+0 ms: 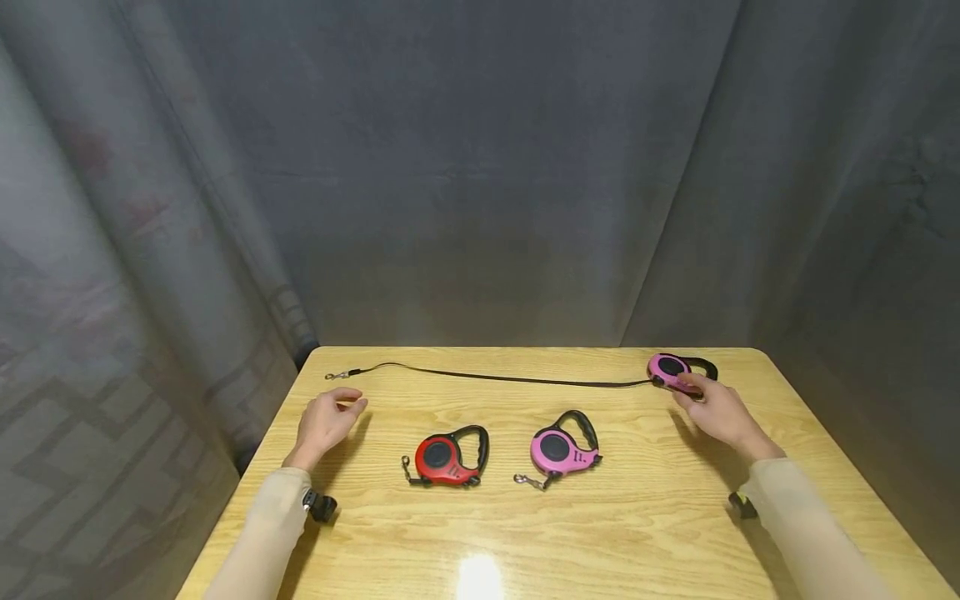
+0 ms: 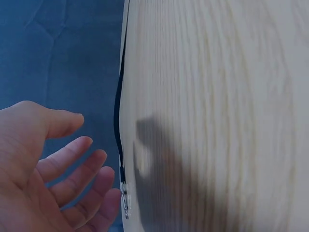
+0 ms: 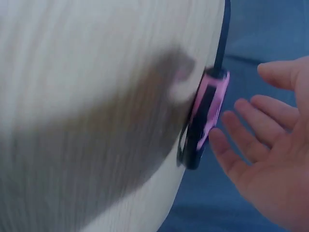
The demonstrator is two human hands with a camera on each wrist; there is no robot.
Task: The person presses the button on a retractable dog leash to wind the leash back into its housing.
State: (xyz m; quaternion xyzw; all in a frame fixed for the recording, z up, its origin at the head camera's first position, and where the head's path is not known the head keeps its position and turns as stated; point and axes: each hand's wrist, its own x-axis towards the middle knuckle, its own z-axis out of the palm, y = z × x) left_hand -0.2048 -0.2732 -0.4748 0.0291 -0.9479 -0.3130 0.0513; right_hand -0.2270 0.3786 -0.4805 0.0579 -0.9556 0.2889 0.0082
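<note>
Near the table's back right corner lies a pink retractable dog leash [image 1: 670,367], its black strap [image 1: 487,377] drawn out leftward along the back edge. A metal clip [image 1: 337,376] ends the strap at the far left. My right hand [image 1: 716,408] hovers beside the pink casing; in the right wrist view its relaxed fingers [image 3: 236,140] are close to the leash [image 3: 206,116] and grip nothing. My left hand [image 1: 326,423] is in front of the clip, holding nothing. The left wrist view shows its fingers [image 2: 82,179] loosely bent, close to the clip [image 2: 125,200].
A red retractable leash [image 1: 442,458] lies left of the table's middle, its clip beside it. To its right is a second pink retractable leash [image 1: 562,450] with its clip toward the front left. Grey curtains [image 1: 480,183] hang behind and at both sides of the wooden table [image 1: 420,542].
</note>
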